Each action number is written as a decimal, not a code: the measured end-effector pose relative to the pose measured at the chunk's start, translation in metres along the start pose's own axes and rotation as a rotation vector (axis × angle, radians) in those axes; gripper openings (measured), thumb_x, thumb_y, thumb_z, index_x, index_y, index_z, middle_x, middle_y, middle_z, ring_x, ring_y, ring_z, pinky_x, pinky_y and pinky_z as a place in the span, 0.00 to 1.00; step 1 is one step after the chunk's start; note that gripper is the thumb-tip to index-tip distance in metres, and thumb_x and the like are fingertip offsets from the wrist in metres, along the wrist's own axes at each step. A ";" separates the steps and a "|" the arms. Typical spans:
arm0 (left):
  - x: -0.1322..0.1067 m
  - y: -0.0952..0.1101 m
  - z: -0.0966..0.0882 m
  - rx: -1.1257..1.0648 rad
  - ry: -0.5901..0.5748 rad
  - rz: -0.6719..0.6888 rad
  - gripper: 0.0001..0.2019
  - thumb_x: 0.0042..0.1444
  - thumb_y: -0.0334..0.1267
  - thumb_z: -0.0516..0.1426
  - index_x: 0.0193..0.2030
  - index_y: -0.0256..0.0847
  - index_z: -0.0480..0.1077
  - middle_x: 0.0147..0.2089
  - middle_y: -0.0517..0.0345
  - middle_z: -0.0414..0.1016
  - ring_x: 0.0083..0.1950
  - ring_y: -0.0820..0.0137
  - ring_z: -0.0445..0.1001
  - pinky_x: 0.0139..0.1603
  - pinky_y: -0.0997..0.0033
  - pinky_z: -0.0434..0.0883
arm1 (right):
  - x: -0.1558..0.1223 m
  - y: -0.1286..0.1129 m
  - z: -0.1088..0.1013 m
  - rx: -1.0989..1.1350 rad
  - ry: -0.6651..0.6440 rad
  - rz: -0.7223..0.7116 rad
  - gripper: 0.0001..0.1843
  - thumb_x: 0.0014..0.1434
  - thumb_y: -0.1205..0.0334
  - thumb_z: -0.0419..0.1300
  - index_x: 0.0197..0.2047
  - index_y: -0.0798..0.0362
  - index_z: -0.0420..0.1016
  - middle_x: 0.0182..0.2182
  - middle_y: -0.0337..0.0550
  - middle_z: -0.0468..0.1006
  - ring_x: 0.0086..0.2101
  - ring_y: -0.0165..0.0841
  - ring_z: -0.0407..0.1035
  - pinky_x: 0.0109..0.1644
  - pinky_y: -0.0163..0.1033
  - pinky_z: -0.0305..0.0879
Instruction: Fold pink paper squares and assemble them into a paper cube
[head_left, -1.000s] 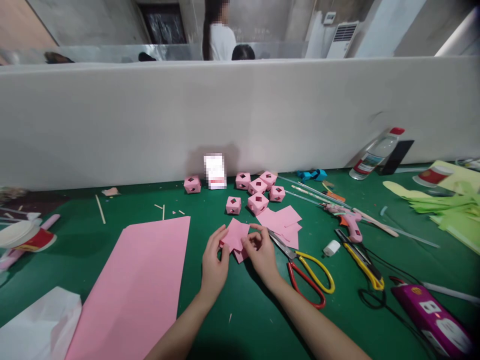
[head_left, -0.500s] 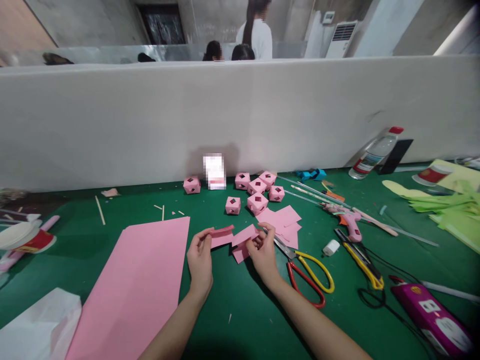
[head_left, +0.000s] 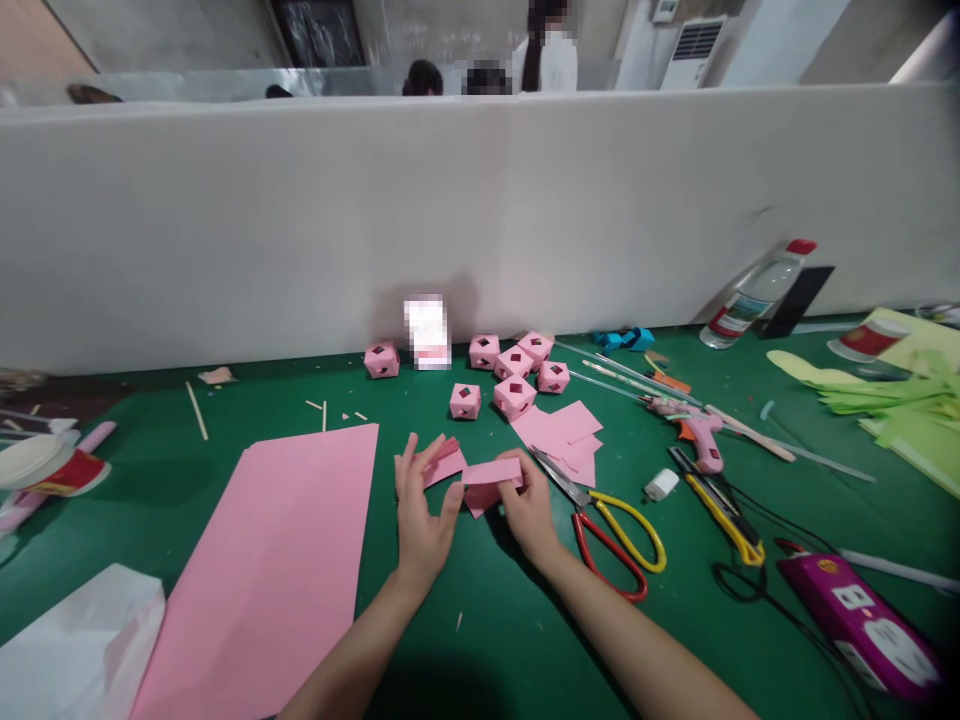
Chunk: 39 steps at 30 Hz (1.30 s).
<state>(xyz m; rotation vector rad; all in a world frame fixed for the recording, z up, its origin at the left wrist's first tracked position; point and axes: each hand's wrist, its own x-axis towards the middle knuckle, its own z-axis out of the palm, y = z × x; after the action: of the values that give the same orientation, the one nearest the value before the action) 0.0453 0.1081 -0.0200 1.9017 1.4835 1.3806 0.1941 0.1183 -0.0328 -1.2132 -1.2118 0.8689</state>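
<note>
My left hand [head_left: 424, 510] has its fingers apart, its thumb near the edge of the folded pink paper piece on the right. Just behind its fingers is another folded pink paper piece [head_left: 448, 465], partly hidden. My right hand [head_left: 531, 505] grips a folded pink paper piece [head_left: 484, 473], with its fingertips partly covered by the paper. Flat pink paper pieces [head_left: 566, 438] lie behind that hand, and the scissors [head_left: 577, 497] with red and yellow handles lie beside it, their tips close to the wrist side.
Several pink paper cubes [head_left: 514, 397] stand near the white partition [head_left: 300, 230]. Large pink sheets [head_left: 285, 560] lie to the left by a paper cup [head_left: 64, 465]. At right are a pink glue gun [head_left: 701, 435], a utility knife [head_left: 724, 515], a purple power strip [head_left: 859, 625] and a bottle [head_left: 754, 300].
My left hand has let go of its folded piece, spread its fingers and moved right toward the other piece. My right hand has turned its piece so the upper flap lies level.
</note>
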 end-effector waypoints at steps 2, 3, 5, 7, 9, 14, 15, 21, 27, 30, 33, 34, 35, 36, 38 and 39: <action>-0.001 0.001 -0.001 0.022 0.018 0.046 0.23 0.64 0.48 0.53 0.63 0.45 0.61 0.62 0.47 0.69 0.73 0.57 0.51 0.72 0.42 0.44 | -0.001 -0.001 -0.001 0.008 -0.036 -0.021 0.04 0.56 0.64 0.55 0.32 0.52 0.70 0.25 0.35 0.69 0.27 0.30 0.61 0.31 0.34 0.57; -0.001 0.001 -0.001 0.024 0.012 0.061 0.23 0.63 0.50 0.53 0.62 0.45 0.62 0.61 0.47 0.70 0.72 0.56 0.53 0.72 0.42 0.46 | -0.002 -0.002 -0.001 0.014 -0.050 -0.030 0.04 0.56 0.64 0.55 0.31 0.52 0.70 0.25 0.35 0.69 0.27 0.30 0.61 0.31 0.34 0.57; 0.000 0.001 -0.001 0.020 -0.023 0.078 0.23 0.60 0.53 0.55 0.58 0.44 0.65 0.58 0.46 0.72 0.69 0.55 0.58 0.70 0.43 0.52 | -0.002 -0.002 -0.002 0.024 -0.073 -0.035 0.06 0.57 0.64 0.54 0.30 0.53 0.70 0.25 0.36 0.69 0.27 0.30 0.62 0.31 0.34 0.57; 0.000 -0.001 0.000 0.015 -0.050 0.085 0.22 0.57 0.53 0.59 0.54 0.44 0.69 0.56 0.47 0.73 0.66 0.55 0.62 0.68 0.44 0.56 | -0.001 -0.002 -0.002 0.034 -0.095 -0.028 0.08 0.58 0.63 0.53 0.29 0.53 0.71 0.25 0.37 0.70 0.27 0.31 0.63 0.31 0.34 0.58; 0.000 -0.003 0.001 0.000 -0.037 0.076 0.20 0.56 0.49 0.62 0.51 0.43 0.70 0.55 0.47 0.74 0.63 0.56 0.65 0.65 0.47 0.61 | -0.001 -0.001 -0.002 0.044 -0.124 -0.017 0.10 0.60 0.61 0.53 0.29 0.53 0.71 0.24 0.37 0.71 0.26 0.31 0.63 0.30 0.35 0.59; 0.000 -0.010 0.004 -0.051 0.018 0.010 0.11 0.58 0.40 0.60 0.47 0.43 0.72 0.46 0.52 0.75 0.50 0.62 0.73 0.51 0.60 0.71 | -0.002 -0.003 0.000 0.021 -0.261 0.019 0.14 0.63 0.59 0.52 0.31 0.53 0.74 0.23 0.37 0.72 0.25 0.31 0.65 0.29 0.34 0.60; 0.000 -0.011 0.005 -0.059 0.027 0.000 0.08 0.59 0.39 0.59 0.45 0.43 0.73 0.44 0.53 0.76 0.49 0.63 0.74 0.51 0.61 0.71 | -0.003 -0.004 0.001 -0.002 -0.267 0.011 0.12 0.63 0.60 0.53 0.33 0.53 0.75 0.24 0.37 0.73 0.25 0.31 0.66 0.29 0.34 0.60; 0.001 -0.011 0.002 -0.134 0.058 -0.137 0.07 0.60 0.42 0.59 0.38 0.41 0.74 0.40 0.56 0.76 0.44 0.67 0.75 0.46 0.67 0.71 | -0.007 -0.008 0.006 -0.063 -0.137 -0.024 0.12 0.57 0.60 0.62 0.46 0.51 0.73 0.34 0.39 0.76 0.27 0.29 0.66 0.30 0.34 0.63; 0.001 -0.013 0.003 -0.173 0.032 -0.256 0.11 0.60 0.45 0.58 0.35 0.40 0.73 0.35 0.57 0.76 0.38 0.69 0.74 0.40 0.71 0.69 | -0.011 -0.013 0.004 -0.117 -0.153 -0.143 0.06 0.60 0.60 0.60 0.40 0.50 0.76 0.31 0.41 0.76 0.28 0.31 0.68 0.32 0.36 0.65; 0.000 -0.015 0.004 -0.184 0.013 -0.280 0.12 0.61 0.46 0.57 0.37 0.39 0.73 0.34 0.57 0.75 0.35 0.69 0.72 0.37 0.71 0.68 | -0.012 -0.016 0.001 -0.095 -0.225 -0.198 0.11 0.64 0.58 0.56 0.43 0.50 0.78 0.36 0.44 0.79 0.33 0.34 0.71 0.35 0.37 0.66; 0.000 -0.016 0.005 -0.185 -0.004 -0.305 0.14 0.63 0.47 0.53 0.35 0.39 0.71 0.31 0.58 0.73 0.33 0.69 0.71 0.35 0.71 0.67 | -0.010 -0.014 -0.001 -0.019 -0.281 -0.123 0.17 0.67 0.53 0.52 0.41 0.52 0.81 0.33 0.45 0.80 0.32 0.34 0.72 0.35 0.37 0.65; 0.000 -0.015 0.005 -0.182 -0.011 -0.306 0.15 0.64 0.48 0.52 0.35 0.39 0.70 0.31 0.58 0.73 0.32 0.69 0.70 0.34 0.72 0.66 | -0.008 -0.013 -0.001 0.018 -0.292 -0.067 0.18 0.66 0.52 0.53 0.39 0.53 0.81 0.31 0.44 0.80 0.31 0.33 0.71 0.34 0.36 0.64; 0.000 -0.014 0.005 -0.175 -0.017 -0.304 0.15 0.64 0.48 0.52 0.35 0.39 0.70 0.30 0.59 0.72 0.31 0.69 0.69 0.34 0.72 0.66 | -0.006 -0.012 -0.001 0.057 -0.303 -0.007 0.18 0.65 0.51 0.55 0.38 0.54 0.80 0.29 0.43 0.79 0.29 0.32 0.70 0.33 0.36 0.63; 0.001 -0.013 0.005 -0.163 -0.020 -0.296 0.15 0.64 0.48 0.52 0.35 0.39 0.69 0.30 0.59 0.71 0.31 0.70 0.69 0.33 0.72 0.65 | -0.004 -0.010 -0.001 0.100 -0.315 0.051 0.17 0.63 0.50 0.58 0.36 0.54 0.80 0.28 0.42 0.78 0.28 0.31 0.69 0.32 0.35 0.63; 0.001 -0.011 0.005 -0.137 -0.021 -0.269 0.14 0.64 0.48 0.52 0.34 0.39 0.67 0.29 0.61 0.70 0.30 0.71 0.68 0.33 0.73 0.64 | 0.000 -0.008 -0.001 0.194 -0.334 0.139 0.16 0.57 0.49 0.64 0.35 0.54 0.78 0.27 0.40 0.76 0.27 0.30 0.67 0.31 0.34 0.62; 0.001 -0.010 0.005 -0.128 -0.024 -0.251 0.13 0.64 0.47 0.52 0.34 0.40 0.66 0.29 0.61 0.70 0.30 0.71 0.68 0.33 0.73 0.64 | 0.002 -0.007 -0.002 0.238 -0.341 0.168 0.16 0.55 0.49 0.66 0.36 0.54 0.77 0.26 0.39 0.75 0.26 0.29 0.66 0.31 0.33 0.61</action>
<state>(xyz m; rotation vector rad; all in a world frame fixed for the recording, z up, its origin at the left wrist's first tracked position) 0.0439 0.1137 -0.0292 1.5885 1.5237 1.2993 0.1953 0.1185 -0.0256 -1.0088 -1.2413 1.3478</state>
